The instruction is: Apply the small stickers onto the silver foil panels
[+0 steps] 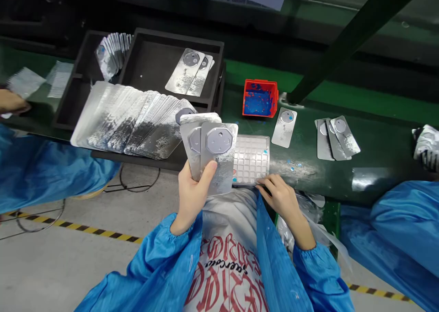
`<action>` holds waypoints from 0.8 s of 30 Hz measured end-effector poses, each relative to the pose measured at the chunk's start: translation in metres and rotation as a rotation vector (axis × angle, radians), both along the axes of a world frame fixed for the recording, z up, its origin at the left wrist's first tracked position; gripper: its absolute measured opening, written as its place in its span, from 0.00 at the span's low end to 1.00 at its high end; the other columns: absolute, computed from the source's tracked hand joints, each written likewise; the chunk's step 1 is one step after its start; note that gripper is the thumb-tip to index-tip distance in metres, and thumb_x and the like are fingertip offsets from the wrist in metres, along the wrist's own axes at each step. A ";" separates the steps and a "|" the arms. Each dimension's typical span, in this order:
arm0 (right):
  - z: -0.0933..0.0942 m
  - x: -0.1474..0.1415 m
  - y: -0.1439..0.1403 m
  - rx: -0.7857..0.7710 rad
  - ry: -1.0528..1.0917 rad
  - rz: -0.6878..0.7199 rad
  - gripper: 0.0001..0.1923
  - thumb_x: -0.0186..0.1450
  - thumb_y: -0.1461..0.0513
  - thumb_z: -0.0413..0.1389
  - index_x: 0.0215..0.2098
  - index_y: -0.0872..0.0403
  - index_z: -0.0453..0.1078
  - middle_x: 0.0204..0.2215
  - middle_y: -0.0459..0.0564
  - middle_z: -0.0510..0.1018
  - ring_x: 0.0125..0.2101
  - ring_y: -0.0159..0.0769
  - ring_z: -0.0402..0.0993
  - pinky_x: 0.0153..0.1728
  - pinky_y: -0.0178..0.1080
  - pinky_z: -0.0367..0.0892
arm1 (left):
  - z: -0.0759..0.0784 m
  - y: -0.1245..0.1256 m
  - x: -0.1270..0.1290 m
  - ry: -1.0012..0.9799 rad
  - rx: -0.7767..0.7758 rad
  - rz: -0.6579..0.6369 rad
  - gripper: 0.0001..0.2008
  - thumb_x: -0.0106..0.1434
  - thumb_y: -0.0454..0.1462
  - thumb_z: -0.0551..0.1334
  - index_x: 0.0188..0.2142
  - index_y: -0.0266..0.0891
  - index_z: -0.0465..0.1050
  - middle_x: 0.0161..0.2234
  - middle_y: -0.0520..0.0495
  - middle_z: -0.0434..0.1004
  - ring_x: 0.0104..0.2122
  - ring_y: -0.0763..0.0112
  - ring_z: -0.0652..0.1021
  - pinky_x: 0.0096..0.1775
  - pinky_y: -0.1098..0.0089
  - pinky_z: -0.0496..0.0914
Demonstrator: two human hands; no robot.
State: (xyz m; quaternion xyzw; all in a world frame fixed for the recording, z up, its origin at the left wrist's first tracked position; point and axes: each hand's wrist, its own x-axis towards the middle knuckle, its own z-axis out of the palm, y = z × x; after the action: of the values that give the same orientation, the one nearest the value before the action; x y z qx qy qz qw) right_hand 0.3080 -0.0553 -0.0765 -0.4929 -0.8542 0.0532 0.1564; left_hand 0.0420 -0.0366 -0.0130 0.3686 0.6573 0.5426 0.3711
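We saw the left hand (195, 186) grasping a small fan of silver phone back panels (221, 172), its thumb pressed over the front one, whose octagonal camera plate bore no blue mark that we could make out. The right hand (279, 194) lay with bent fingers at the near edge of a clear compartment tray (252, 158); whether it pinched anything we could not tell. A few of the tray's cells carried blue or reddish pieces.

Just beyond the right hand, on the worktop (308, 179), lay a single panel (284, 131) with a blue dot on its camera plate; farther right were three overlapping panels (338, 140). Beyond the tray stood a red bin (275, 99) containing blue bits.

To the left of the left hand, we noted a long row of panels (132, 120) along a black tray (154, 67), with a few more behind it. We judged the work to be partway along, with many panels outside the hand; which groups were finished, we could not determine.
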 end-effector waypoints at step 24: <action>0.072 -0.071 0.064 -0.546 1.500 -0.401 0.13 0.62 0.54 0.75 0.36 0.51 0.80 0.26 0.43 0.79 0.26 0.31 0.78 0.22 0.31 0.79 | 0.002 0.028 0.025 -0.116 -0.077 -0.126 0.16 0.59 0.47 0.74 0.37 0.38 0.81 0.32 0.46 0.88 0.32 0.62 0.85 0.33 0.70 0.79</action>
State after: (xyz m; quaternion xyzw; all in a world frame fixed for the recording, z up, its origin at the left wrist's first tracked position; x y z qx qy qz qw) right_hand 0.2368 0.0088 -0.0043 -0.4901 -0.3756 0.5453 0.5669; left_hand 0.0671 -0.0088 -0.0109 0.3626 0.6306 0.5131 0.4556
